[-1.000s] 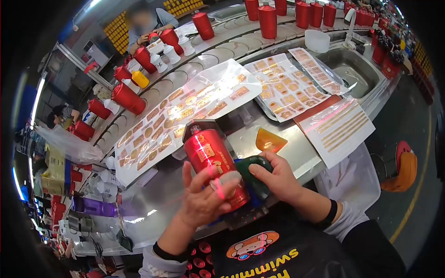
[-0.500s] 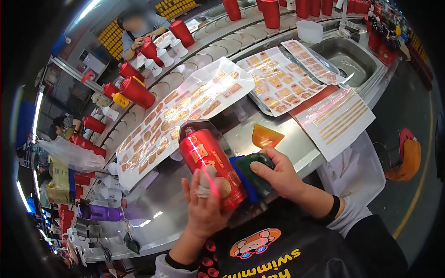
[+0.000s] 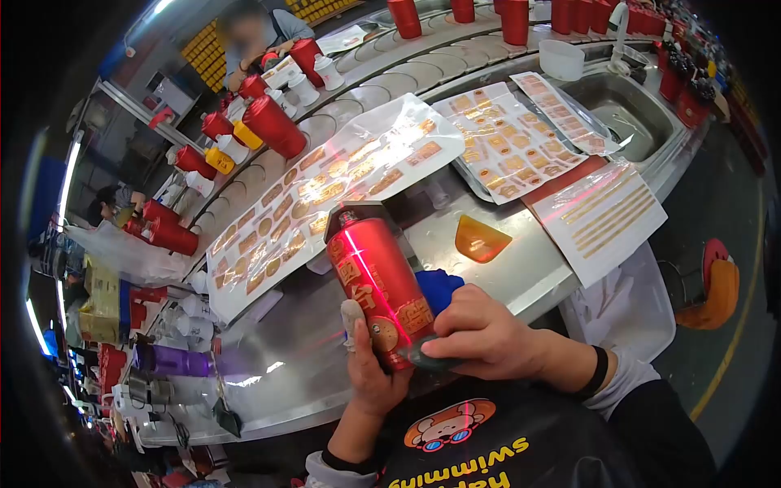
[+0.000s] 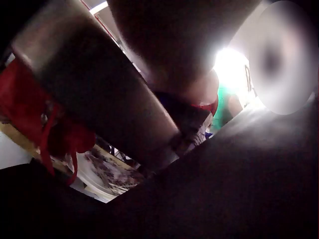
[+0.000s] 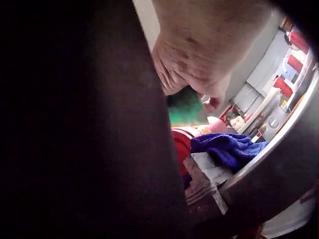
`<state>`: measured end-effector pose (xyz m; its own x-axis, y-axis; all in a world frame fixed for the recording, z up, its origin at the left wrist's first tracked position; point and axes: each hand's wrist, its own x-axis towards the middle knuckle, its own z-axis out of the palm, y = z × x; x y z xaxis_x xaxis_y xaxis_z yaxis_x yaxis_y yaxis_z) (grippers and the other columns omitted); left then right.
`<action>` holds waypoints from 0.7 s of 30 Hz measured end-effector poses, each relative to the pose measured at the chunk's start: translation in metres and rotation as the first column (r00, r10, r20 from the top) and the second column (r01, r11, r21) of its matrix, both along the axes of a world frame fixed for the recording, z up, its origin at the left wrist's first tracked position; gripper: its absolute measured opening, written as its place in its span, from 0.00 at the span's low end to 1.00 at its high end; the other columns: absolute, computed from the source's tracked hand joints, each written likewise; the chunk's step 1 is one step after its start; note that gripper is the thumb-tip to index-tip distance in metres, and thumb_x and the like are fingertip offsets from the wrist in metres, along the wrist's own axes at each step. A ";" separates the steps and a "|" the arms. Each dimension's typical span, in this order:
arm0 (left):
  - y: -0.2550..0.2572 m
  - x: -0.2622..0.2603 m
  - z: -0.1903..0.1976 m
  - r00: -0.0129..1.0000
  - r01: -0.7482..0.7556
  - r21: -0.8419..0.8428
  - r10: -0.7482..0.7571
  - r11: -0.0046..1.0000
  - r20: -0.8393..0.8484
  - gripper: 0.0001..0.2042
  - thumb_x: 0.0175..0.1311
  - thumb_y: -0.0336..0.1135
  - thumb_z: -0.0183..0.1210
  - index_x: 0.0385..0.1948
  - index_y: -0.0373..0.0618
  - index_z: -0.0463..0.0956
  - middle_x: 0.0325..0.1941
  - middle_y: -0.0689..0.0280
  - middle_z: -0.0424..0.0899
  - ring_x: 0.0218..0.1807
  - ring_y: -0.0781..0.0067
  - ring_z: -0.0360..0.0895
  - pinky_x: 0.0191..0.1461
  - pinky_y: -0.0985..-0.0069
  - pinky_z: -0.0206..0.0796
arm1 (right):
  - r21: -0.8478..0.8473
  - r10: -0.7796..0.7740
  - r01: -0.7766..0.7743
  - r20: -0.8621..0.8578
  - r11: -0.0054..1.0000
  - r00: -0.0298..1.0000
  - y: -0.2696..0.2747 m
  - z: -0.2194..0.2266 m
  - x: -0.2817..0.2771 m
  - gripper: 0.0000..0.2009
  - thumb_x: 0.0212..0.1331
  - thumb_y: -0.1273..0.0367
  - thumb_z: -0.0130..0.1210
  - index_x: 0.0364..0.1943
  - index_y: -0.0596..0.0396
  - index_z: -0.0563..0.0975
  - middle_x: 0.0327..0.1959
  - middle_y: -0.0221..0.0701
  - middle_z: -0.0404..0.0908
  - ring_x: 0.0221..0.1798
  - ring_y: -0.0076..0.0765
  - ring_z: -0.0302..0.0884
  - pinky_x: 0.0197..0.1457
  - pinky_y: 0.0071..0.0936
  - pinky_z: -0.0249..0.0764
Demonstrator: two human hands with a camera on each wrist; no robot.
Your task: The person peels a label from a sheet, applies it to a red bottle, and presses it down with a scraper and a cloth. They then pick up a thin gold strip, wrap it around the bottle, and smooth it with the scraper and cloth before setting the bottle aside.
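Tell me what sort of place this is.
Probably a factory decorating workshop: red bottles line what looks like a conveyor, and sheets of gold decals lie over a metal worktop.

We counted four white sheets bearing gold designs point(image 3: 333, 195), two black fabric wristbands point(image 3: 599, 370), one translucent orange plastic scraper point(image 3: 480, 240), one blue cloth point(image 3: 440, 289) and one round white plastic bowl point(image 3: 561, 62); the cylindrical red bottles point(image 3: 378, 268) were too many to tell.
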<state>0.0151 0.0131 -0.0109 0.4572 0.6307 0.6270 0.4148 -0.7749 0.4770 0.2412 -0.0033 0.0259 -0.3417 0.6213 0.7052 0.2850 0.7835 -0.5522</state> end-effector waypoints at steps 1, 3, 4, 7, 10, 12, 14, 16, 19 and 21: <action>-0.002 -0.001 -0.001 1.000 0.004 -0.023 -0.003 1.000 0.013 0.43 0.58 0.34 0.66 0.70 0.34 0.45 0.64 0.37 0.66 0.62 0.36 0.70 0.68 0.52 0.58 | -0.048 0.041 -0.043 -0.048 0.998 0.998 0.000 0.001 0.002 0.10 0.54 0.69 0.64 0.40 0.52 0.78 0.33 0.26 0.74 0.36 0.29 0.73 0.43 0.29 0.66; -0.004 -0.003 -0.008 0.999 0.002 -0.061 0.000 0.998 0.042 0.41 0.62 0.38 0.63 0.70 0.33 0.45 0.68 0.37 0.60 0.70 0.39 0.58 0.73 0.51 0.47 | -0.458 -0.041 -0.105 -0.297 0.883 0.954 -0.006 0.003 0.005 0.09 0.60 0.68 0.62 0.40 0.55 0.77 0.32 0.26 0.77 0.34 0.23 0.74 0.39 0.25 0.69; -0.006 -0.004 -0.009 0.999 -0.022 -0.022 0.022 1.000 0.023 0.40 0.62 0.40 0.63 0.69 0.34 0.47 0.68 0.38 0.61 0.72 0.40 0.56 0.74 0.50 0.44 | -0.626 -0.122 -0.168 -0.393 0.762 0.911 -0.009 0.003 0.005 0.09 0.63 0.67 0.60 0.41 0.56 0.77 0.31 0.26 0.78 0.34 0.20 0.75 0.37 0.22 0.70; -0.014 0.003 0.014 0.987 -0.116 0.205 0.137 0.972 -0.089 0.34 0.61 0.44 0.63 0.66 0.42 0.58 0.59 0.47 0.74 0.68 0.43 0.65 0.74 0.43 0.43 | -0.688 -0.263 -0.217 -0.522 0.693 0.812 -0.005 -0.013 -0.002 0.10 0.65 0.66 0.58 0.42 0.59 0.75 0.30 0.26 0.79 0.31 0.14 0.73 0.33 0.17 0.71; -0.019 0.002 0.016 0.936 0.038 0.361 0.093 0.932 -0.339 0.22 0.62 0.51 0.60 0.53 0.51 0.75 0.55 0.65 0.79 0.67 0.58 0.65 0.77 0.41 0.30 | -0.742 -0.273 -0.186 -0.451 0.644 0.850 -0.002 -0.021 -0.003 0.11 0.66 0.66 0.58 0.45 0.58 0.74 0.34 0.25 0.79 0.35 0.14 0.74 0.37 0.17 0.72; -0.013 -0.002 0.020 0.883 0.080 0.458 0.151 0.885 -0.445 0.21 0.66 0.55 0.54 0.53 0.54 0.77 0.49 0.71 0.83 0.66 0.64 0.67 0.77 0.42 0.27 | -0.748 -0.266 -0.166 -0.420 0.642 0.868 0.000 -0.023 -0.003 0.12 0.66 0.66 0.58 0.46 0.58 0.74 0.35 0.25 0.79 0.36 0.14 0.74 0.38 0.16 0.72; -0.006 -0.005 0.026 0.888 0.072 0.428 0.138 0.901 -0.439 0.22 0.69 0.57 0.49 0.54 0.53 0.76 0.49 0.70 0.84 0.66 0.63 0.67 0.77 0.43 0.27 | -0.745 -0.269 -0.134 -0.394 0.654 0.879 0.001 -0.024 -0.004 0.12 0.66 0.65 0.58 0.46 0.58 0.74 0.35 0.25 0.79 0.36 0.13 0.73 0.38 0.16 0.72; 0.000 -0.005 0.028 0.900 0.048 0.392 0.131 0.919 -0.417 0.26 0.72 0.60 0.41 0.56 0.51 0.76 0.50 0.69 0.84 0.66 0.63 0.68 0.78 0.44 0.27 | -0.745 -0.266 -0.123 -0.380 0.656 0.886 0.002 -0.024 -0.003 0.12 0.66 0.65 0.58 0.45 0.58 0.74 0.34 0.25 0.79 0.35 0.14 0.73 0.37 0.16 0.71; 0.013 -0.006 0.031 0.926 0.041 0.335 0.090 0.941 -0.367 0.27 0.72 0.59 0.40 0.55 0.49 0.76 0.48 0.68 0.85 0.65 0.63 0.69 0.78 0.45 0.27 | -0.739 -0.271 -0.085 -0.349 0.669 0.897 0.003 -0.022 -0.003 0.11 0.66 0.66 0.57 0.45 0.58 0.74 0.33 0.25 0.78 0.34 0.14 0.72 0.37 0.17 0.70; 0.021 -0.006 0.034 0.937 0.031 0.313 0.081 0.949 -0.340 0.27 0.73 0.59 0.39 0.55 0.48 0.76 0.47 0.67 0.85 0.64 0.62 0.70 0.78 0.45 0.27 | -0.734 -0.273 -0.064 -0.330 0.676 0.904 0.004 -0.021 -0.003 0.11 0.66 0.66 0.57 0.44 0.58 0.74 0.32 0.24 0.77 0.34 0.14 0.71 0.36 0.17 0.70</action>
<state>0.0087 0.0338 0.0229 0.6664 0.4455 0.5979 0.5306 -0.8467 0.0395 0.2381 0.0008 0.0045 -0.0501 0.9959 0.0749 -0.0260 0.0737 -0.9969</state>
